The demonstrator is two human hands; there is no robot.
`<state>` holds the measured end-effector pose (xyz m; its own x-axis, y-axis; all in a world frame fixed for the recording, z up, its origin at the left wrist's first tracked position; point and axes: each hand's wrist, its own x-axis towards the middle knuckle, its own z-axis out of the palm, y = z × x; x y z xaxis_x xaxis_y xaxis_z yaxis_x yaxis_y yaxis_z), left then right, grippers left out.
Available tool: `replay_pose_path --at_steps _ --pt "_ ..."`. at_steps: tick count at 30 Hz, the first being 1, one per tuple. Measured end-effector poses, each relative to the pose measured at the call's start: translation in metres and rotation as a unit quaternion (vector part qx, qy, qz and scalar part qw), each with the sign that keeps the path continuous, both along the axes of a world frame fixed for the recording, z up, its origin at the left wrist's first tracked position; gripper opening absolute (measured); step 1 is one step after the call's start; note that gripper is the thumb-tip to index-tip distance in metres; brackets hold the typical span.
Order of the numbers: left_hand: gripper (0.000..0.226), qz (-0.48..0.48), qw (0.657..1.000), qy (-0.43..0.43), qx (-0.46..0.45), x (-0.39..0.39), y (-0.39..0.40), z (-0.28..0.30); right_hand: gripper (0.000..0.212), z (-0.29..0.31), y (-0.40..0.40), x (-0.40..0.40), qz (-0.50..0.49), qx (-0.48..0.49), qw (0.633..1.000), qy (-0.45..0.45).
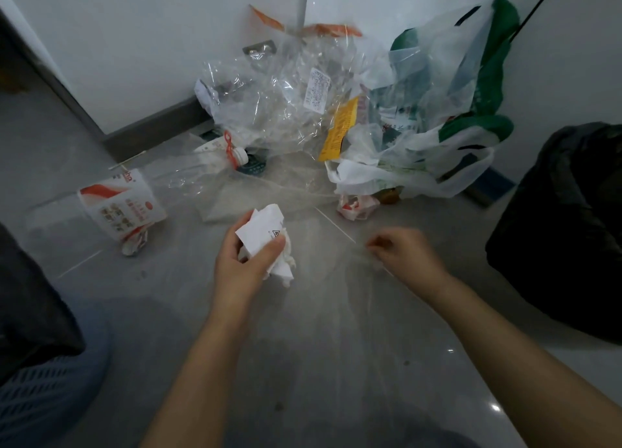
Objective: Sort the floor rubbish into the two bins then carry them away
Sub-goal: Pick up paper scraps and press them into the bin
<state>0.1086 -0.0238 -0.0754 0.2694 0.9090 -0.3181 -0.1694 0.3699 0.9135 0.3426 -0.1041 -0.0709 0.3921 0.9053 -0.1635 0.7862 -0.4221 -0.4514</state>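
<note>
Crowding the corner: clear wrap (pixel 269 104), carton (pixel 123 205), bags (pixel 437 111).

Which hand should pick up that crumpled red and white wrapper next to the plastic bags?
Probably the right hand. It lies nearer the crumpled wrapper, and though its fingers are curled, any load is unclear. The left hand already grips white paper.
</note>
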Motion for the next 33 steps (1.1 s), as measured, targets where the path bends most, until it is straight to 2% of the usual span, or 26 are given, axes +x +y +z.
replay_pose_path --at_steps 2,5,7,12,16,23,28,31,33 --pt "0.051 0.001 1.000 -0.008 -0.010 0.000 0.001 0.000 0.008 0.005 0.023 0.007 0.024 0.020 0.999 -0.024" --pt "0.050 0.008 0.999 -0.026 -0.032 -0.001 0.003 0.000 0.005 0.001 0.055 0.012 0.071 -0.029 0.996 -0.049" --pt "0.050 0.013 0.999 -0.029 -0.035 -0.001 0.004 -0.001 0.006 -0.007 0.067 0.010 0.078 -0.026 0.995 -0.050" --pt "0.050 0.008 0.998 -0.040 -0.051 -0.001 0.009 -0.003 0.014 -0.026 0.068 0.005 -0.016 0.018 0.999 -0.041" --pt "0.051 -0.013 0.997 -0.049 -0.064 -0.001 0.008 -0.004 0.019 -0.022 0.048 -0.006 -0.033 0.043 0.998 -0.035" --pt "0.042 -0.037 0.996 -0.050 -0.061 -0.004 -0.004 0.007 0.012 0.025 -0.003 -0.043 -0.139 0.156 0.967 0.148" --pt "0.050 -0.064 0.997 -0.038 -0.034 -0.012 -0.021 0.035 0.013 0.074 -0.044 -0.064 -0.163 0.249 0.923 0.243" --pt "0.045 -0.072 0.996 -0.051 -0.023 -0.016 -0.038 0.056 0.012 0.104 -0.067 -0.068 -0.167 0.311 0.898 0.262" --pt "0.039 -0.078 0.995 -0.064 -0.023 -0.017 -0.053 0.066 0.011 0.125 -0.078 -0.065 -0.159 0.360 0.889 0.235"
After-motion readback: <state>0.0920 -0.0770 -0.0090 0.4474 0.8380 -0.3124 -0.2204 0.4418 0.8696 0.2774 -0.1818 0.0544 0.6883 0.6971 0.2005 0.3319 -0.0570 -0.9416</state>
